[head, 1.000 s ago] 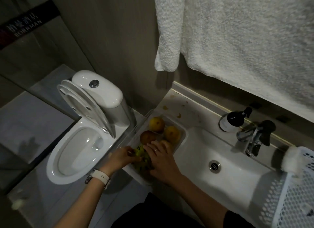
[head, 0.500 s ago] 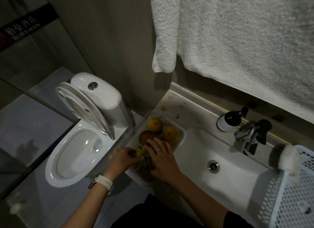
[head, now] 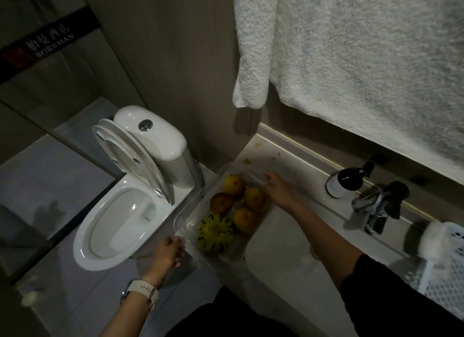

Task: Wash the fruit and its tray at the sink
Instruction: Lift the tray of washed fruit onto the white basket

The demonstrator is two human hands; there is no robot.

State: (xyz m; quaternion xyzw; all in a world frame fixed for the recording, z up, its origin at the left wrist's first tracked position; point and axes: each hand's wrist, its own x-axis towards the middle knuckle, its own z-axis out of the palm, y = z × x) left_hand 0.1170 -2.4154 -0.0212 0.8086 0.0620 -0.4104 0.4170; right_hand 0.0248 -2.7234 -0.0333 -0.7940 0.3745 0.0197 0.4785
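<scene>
- a clear plastic tray (head: 187, 212) sits on the counter's left end, beside the sink basin (head: 283, 238).
- left hand (head: 167, 251) curls onto its near corner; right hand (head: 277, 186) apparently clasps the far rim, blurred.
- inside: four yellow-orange fruits (head: 254, 198) and a striped green-yellow melon (head: 215, 232).

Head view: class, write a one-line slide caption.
Both hands, left and right, grip opposite ends of a clear tray of fruit beside the sink.

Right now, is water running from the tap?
No, the tap shows no stream, and the sink below looks dry.
</scene>
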